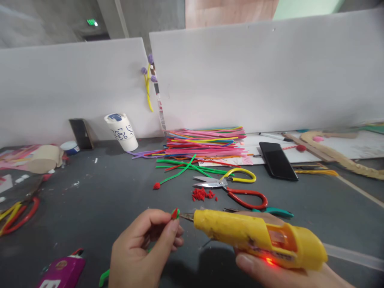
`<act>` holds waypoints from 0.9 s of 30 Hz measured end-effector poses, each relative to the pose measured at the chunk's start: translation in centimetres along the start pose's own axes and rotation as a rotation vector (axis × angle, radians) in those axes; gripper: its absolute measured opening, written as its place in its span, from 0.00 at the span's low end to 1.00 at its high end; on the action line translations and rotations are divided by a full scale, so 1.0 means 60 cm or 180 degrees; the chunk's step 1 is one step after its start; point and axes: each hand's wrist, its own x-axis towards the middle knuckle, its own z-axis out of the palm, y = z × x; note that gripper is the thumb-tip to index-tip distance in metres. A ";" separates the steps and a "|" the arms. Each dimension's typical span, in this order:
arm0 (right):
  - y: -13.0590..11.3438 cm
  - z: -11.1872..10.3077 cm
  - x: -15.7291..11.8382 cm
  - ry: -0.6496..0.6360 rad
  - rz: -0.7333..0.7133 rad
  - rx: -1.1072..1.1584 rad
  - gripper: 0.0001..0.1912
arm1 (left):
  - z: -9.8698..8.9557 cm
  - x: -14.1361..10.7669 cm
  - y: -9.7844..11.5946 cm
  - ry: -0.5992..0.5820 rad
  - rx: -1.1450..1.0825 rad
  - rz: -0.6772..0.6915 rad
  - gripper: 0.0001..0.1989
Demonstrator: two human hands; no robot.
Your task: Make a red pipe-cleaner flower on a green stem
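At a gray desk (pixel 93 208), the left hand (pixel 144 244) pinches a small red-and-green bud (pixel 175 214) between thumb and forefinger, its edge left proud of the fingertips, likely to spare them the heat. The right hand (pixel 288 278) grips a yellow glue gun (pixel 234 228) around its body, laid nearly level so that the nozzle (pixel 186 217) points straight at the bud; whether the two touch cannot be told. The trigger is out of sight. A red light (pixel 270 261) glows on the gun's side, suggesting it is powered.

Just beyond the gun, scissors (pixel 222 183) lie with blades parted beside a heap of red snippets (pixel 201 194), probably cut there and left within easy reach. A green stem (pixel 177 176) ending in a red tip (pixel 156 186) rests close by, perhaps as a pattern. Farther back, colored stems (pixel 207 146) are massed lengthwise near the white board (pixel 264 72), an arrangement that appears to leave the front free for handwork. A phone (pixel 278 161) lies right of them, apart from the glue.
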 end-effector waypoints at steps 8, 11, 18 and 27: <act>0.003 -0.004 0.001 -0.0093 -0.0216 -0.0490 0.05 | -0.001 0.002 -0.001 -0.0052 -0.0084 -0.0073 0.05; 0.004 -0.005 -0.002 -0.0146 -0.0182 -0.0473 0.06 | -0.001 0.002 -0.002 -0.0093 -0.0159 -0.0101 0.04; 0.004 -0.006 0.005 -0.0283 -0.0143 -0.0503 0.07 | -0.001 0.002 0.000 -0.0138 -0.0214 -0.0177 0.04; 0.006 -0.004 0.001 -0.0097 -0.0044 -0.0160 0.04 | -0.001 0.003 0.001 -0.0157 -0.0297 -0.0244 0.04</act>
